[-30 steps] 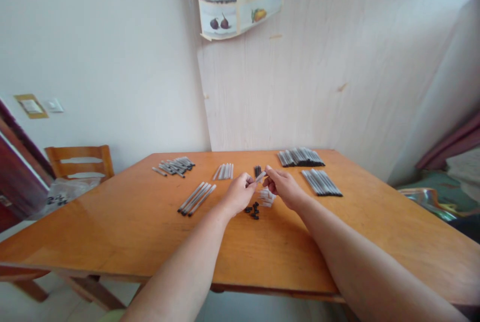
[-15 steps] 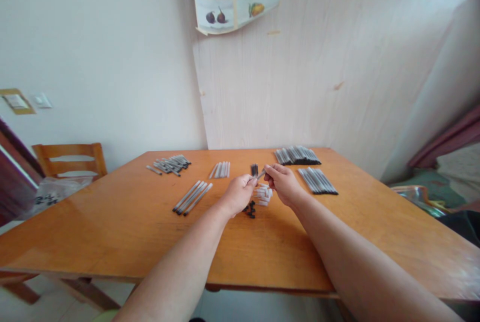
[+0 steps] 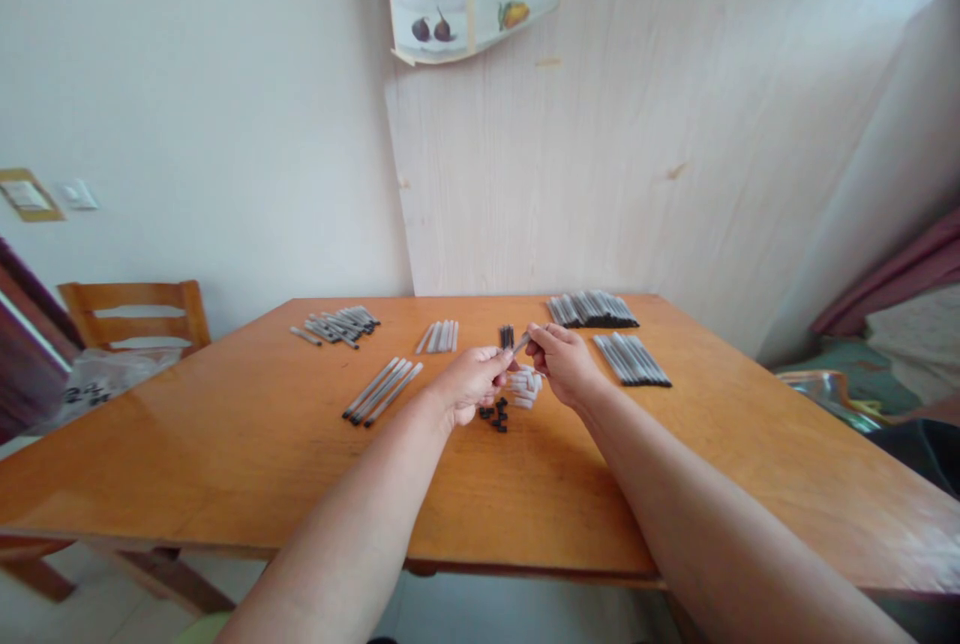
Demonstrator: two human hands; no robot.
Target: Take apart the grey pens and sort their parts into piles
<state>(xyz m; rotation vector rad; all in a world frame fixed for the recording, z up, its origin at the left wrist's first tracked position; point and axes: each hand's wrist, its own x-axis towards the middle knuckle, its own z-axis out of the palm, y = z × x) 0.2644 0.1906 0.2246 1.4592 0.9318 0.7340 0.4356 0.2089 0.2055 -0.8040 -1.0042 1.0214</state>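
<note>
Over the middle of the table, my left hand (image 3: 478,376) and my right hand (image 3: 561,356) both pinch a thin, greyish pen (image 3: 521,341), one at each end. Its tips are covered by my fingers. Just below the hands lie small black plugs (image 3: 496,416) and a heap of short white caps (image 3: 524,387). Behind them stands a small group of dark pen refills (image 3: 507,335), partly hidden by my fingers. Left of my left hand, several pens with black ends (image 3: 382,392) lie side by side.
Clear tubes (image 3: 439,336) lie in a row farther back, and a loose pile of pens (image 3: 337,325) sits far left. At right are a row of pens (image 3: 632,360) and a bigger stack (image 3: 592,309). A wooden chair (image 3: 133,312) stands beyond the table's left edge.
Both hands stay together on the pen with only a slight shift of the fingers. The left hand has turned a little, showing more of its underside. The view has shifted slightly.
</note>
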